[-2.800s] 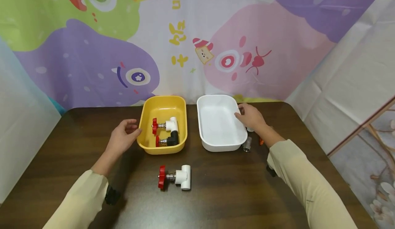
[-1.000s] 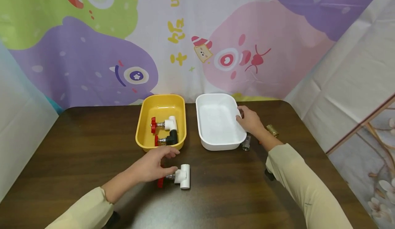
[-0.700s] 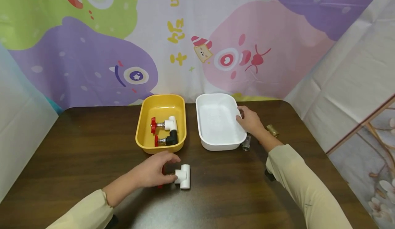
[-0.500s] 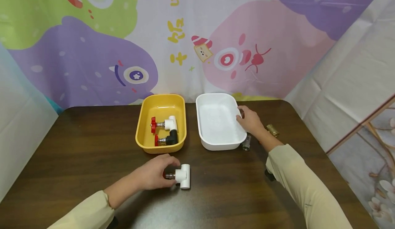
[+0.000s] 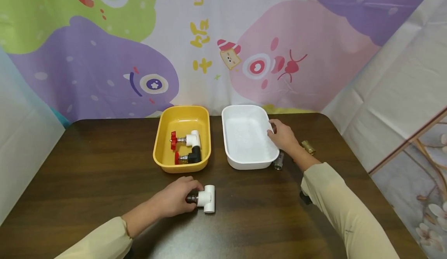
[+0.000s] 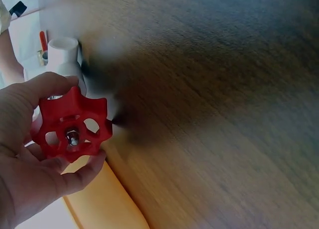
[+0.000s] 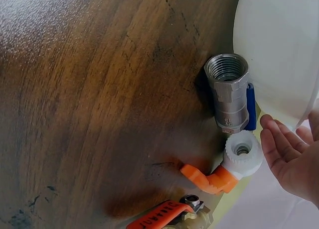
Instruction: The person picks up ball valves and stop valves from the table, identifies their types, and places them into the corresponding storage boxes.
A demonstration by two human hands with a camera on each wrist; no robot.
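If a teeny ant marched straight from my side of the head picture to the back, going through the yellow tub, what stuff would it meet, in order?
The white valve in the left hand → front rim of the yellow tub → black valve → second white valve → cartoon cloth.

white tee (image 5: 208,199), white tray (image 5: 248,137): smooth plastic | yellow tray (image 5: 183,125): glossy plastic | tabletop (image 5: 251,216): wood-grained, satin | threaded valve (image 7: 230,99): metal
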